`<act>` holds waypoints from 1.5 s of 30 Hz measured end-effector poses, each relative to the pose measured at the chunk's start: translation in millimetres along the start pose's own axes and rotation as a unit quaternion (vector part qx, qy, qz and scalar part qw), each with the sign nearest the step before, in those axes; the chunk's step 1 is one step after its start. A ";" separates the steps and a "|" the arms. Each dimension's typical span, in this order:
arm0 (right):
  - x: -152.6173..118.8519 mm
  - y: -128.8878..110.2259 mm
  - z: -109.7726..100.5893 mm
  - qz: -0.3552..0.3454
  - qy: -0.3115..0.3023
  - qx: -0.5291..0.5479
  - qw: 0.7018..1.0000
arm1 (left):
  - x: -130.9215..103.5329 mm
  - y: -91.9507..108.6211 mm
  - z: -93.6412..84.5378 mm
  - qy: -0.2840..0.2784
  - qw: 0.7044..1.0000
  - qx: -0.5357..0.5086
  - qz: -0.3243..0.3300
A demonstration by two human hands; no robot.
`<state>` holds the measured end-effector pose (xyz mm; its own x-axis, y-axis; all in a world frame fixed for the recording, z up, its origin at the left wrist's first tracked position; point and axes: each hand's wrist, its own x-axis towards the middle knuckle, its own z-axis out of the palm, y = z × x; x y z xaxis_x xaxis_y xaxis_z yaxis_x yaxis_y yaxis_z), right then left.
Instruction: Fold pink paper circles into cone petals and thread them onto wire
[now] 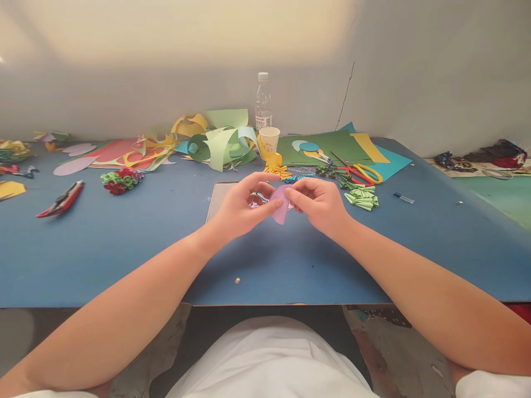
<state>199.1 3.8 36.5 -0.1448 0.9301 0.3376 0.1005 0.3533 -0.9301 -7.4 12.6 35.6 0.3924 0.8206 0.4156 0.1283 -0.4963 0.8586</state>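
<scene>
A small curved piece of light purple paper [281,207] is held between my two hands above the blue table [265,265]. My left hand [249,204] pinches its left side between thumb and fingers. From the right, my right hand [317,202] grips its upper edge with thumb and forefinger. Behind and below my left hand lies a flat tray [219,199], partly covered by the hand. More purple pieces show between the hands, mostly hidden. Just beyond the fingers are yellow paper cones [274,166] and blue ones [296,179].
Green paper cones [362,197] and scissors [363,174] lie to the right. Red-handled pliers [62,200] and a ruffled red-green piece [121,180] are at left. A paper cup [269,140], a bottle [263,105] and colored sheets [332,148] stand or lie behind.
</scene>
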 end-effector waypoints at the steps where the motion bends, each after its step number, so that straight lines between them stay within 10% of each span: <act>1: 0.0 0.6 -0.3 -0.003 0.003 0.002 1.000 | 0.2 -0.1 -0.6 -0.001 1.000 0.013 0.009; 10: -2.3 4.1 -0.1 -0.021 -0.009 -0.014 1.000 | 2.6 -1.7 -0.4 0.058 0.991 0.087 0.083; 33: 2.3 3.9 -0.8 -0.005 0.060 0.005 0.998 | 2.2 -0.1 0.3 0.033 0.999 0.005 -0.011; 45: -0.8 1.5 1.6 -0.017 -0.001 0.029 0.999 | 1.8 4.4 -0.9 0.006 0.999 -0.033 -0.039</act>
<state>197.8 3.4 34.7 -0.1496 0.9172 0.3692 0.0384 0.3785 -0.9248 -7.0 12.1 40.4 0.3717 0.8597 0.3504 0.0979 -0.4117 0.9061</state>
